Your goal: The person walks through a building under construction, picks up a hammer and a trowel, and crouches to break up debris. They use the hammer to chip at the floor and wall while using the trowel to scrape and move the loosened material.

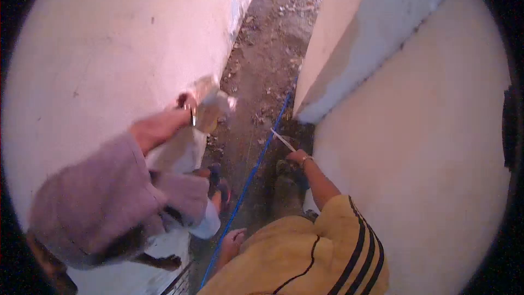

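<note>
Fingers of our left hand (183, 110) are closed around a crumpled pale cloth (210, 106), which bunches up just past the knuckles against the white wall (98, 38) on that side. A mauve sleeve (109, 196) runs back from the wrist toward us. We cannot see our right hand anywhere in the head view.

Beyond the cloth, a strip of dirt floor (267, 38) runs between the wall and a white pillar (349, 43). Below and to the right of our fingers, another person in a yellow striped shirt (316, 251) crouches; their hand (297, 157) pinches a thin pale stick (283, 140) beside a blue cord (256, 164) stretched along the floor.
</note>
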A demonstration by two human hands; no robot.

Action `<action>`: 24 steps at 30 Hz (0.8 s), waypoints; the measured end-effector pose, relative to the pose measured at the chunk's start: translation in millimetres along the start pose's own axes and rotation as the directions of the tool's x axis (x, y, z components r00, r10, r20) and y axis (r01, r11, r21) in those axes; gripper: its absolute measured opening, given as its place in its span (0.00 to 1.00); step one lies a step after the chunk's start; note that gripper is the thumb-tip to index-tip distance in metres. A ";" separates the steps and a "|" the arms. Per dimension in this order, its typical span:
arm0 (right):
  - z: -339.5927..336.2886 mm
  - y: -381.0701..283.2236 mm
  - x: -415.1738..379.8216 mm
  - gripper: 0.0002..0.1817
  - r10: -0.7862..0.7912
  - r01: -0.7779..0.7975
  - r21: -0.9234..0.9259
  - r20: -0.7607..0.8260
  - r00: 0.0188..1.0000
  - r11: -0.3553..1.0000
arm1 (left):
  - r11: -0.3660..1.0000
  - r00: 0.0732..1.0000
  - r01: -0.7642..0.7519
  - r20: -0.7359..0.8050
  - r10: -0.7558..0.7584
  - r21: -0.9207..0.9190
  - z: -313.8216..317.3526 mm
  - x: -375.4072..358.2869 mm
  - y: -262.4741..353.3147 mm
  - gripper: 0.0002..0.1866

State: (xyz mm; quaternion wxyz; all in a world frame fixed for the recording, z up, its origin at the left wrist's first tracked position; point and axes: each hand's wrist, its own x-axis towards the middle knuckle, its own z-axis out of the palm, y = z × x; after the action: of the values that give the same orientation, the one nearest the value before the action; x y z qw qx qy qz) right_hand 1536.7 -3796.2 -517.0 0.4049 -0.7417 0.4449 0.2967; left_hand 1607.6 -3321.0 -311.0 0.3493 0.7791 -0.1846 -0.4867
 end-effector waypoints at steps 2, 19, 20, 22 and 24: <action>-17.3 -5.8 1.1 0.17 -0.190 0.196 0.129 -0.059 0.980 0.972 | 0.989 0.996 -0.085 -0.005 0.085 -0.119 -1.2 8.7 31.9 0.20; -161.9 -267.4 -3.9 0.22 -0.494 0.607 0.283 -0.381 0.781 0.742 | 0.872 0.953 -0.287 -0.210 0.218 -0.397 -35.8 297.7 344.7 0.44; -173.7 -273.3 2.5 0.25 -0.553 0.649 0.112 -0.428 0.715 0.752 | 0.843 0.953 -0.302 -0.168 0.253 -0.445 -42.4 311.3 358.3 0.45; -203.9 -283.3 18.3 0.27 -0.458 0.597 0.245 -0.446 0.769 0.764 | 0.875 0.972 -0.233 -0.059 0.229 -0.425 -61.6 331.2 397.8 0.45; -231.6 -300.5 41.1 0.25 -0.292 0.490 0.418 -0.453 0.842 0.765 | 0.786 0.926 -0.365 -0.106 0.363 -0.500 -70.3 366.1 428.1 0.31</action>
State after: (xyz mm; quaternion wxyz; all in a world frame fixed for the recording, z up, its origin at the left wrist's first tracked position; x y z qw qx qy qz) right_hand 1843.3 -3930.6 -333.9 0.5538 -0.7233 0.4067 -0.0688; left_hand 1860.1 -3819.6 -211.6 0.6305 0.6091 -0.1947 -0.4398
